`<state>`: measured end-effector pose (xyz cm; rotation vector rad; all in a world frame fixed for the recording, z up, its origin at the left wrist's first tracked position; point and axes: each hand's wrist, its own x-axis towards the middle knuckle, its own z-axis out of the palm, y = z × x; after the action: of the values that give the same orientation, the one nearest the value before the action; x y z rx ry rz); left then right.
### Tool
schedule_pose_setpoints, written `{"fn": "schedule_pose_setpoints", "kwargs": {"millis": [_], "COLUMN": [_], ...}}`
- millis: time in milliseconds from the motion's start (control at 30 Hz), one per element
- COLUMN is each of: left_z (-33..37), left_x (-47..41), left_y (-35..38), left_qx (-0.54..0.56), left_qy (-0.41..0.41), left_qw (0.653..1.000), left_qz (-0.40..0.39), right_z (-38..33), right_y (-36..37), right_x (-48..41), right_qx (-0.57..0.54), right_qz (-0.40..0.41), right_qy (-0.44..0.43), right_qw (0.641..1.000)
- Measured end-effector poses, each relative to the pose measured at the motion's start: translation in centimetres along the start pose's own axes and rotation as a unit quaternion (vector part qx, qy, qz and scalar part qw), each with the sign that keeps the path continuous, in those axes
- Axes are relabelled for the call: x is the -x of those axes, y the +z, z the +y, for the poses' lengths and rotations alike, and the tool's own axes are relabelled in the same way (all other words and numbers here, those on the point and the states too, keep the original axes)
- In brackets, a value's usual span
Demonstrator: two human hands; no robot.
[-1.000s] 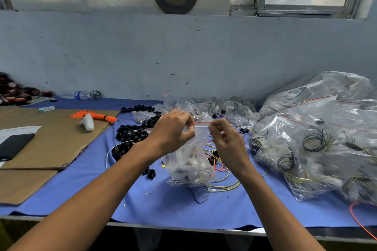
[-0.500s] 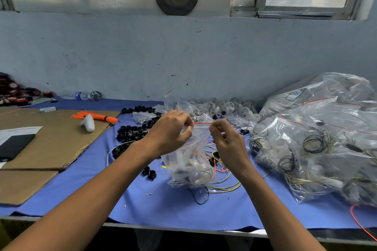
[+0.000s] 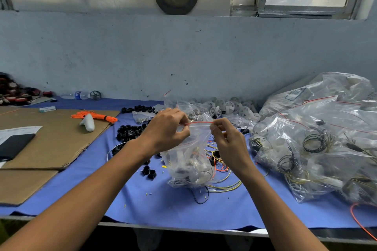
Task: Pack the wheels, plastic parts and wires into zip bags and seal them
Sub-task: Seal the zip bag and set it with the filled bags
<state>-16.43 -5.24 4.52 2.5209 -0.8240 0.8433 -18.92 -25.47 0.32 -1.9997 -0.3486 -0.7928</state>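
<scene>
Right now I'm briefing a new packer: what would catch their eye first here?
At the centre of the blue cloth, the left hand and right hand pinch the red-striped top of a clear zip bag of parts. A heap of filled bags lies to the right; an orange wire bundle lies on the cardboard at left.

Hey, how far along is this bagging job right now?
Done: filled zip bags are piled at the right. In hand: the left hand and right hand pinch the red zip strip of one more filled bag; its seal looks unfinished. Left: loose black wheels, white plastic parts and wires lie on the blue cloth.
</scene>
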Motion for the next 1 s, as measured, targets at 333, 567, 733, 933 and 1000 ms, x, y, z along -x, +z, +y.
{"fn": "schedule_pose_setpoints", "kwargs": {"millis": [333,567,733,933,1000], "left_z": [-0.3,-0.5,-1.0,-1.7,-1.7], "left_x": [0.2,0.6,0.7,1.1,1.1], "left_y": [0.0,-0.3,-0.6,-0.6,-0.5], "left_qx": [0.008,0.031,0.059,0.058,0.061], "left_qy": [-0.013,-0.025,-0.045,-0.056,-0.052], "left_qw": [0.999,0.999,0.997,0.997,0.997], "left_qz": [-0.032,-0.017,-0.011,-0.012,-0.008], "right_z": [-0.1,-0.3,0.0,-0.2,-0.4], "right_y": [-0.1,-0.3,-0.7,-0.7,-0.6], "right_x": [0.2,0.1,0.3,0.3,0.2], "right_qx": [-0.003,-0.011,-0.004,-0.007,-0.031], "right_qz": [-0.003,-0.01,-0.004,-0.008,-0.01], "right_qy": [0.002,0.005,0.012,0.02,0.029], "right_qw": [1.0,1.0,1.0,1.0,0.999]}}
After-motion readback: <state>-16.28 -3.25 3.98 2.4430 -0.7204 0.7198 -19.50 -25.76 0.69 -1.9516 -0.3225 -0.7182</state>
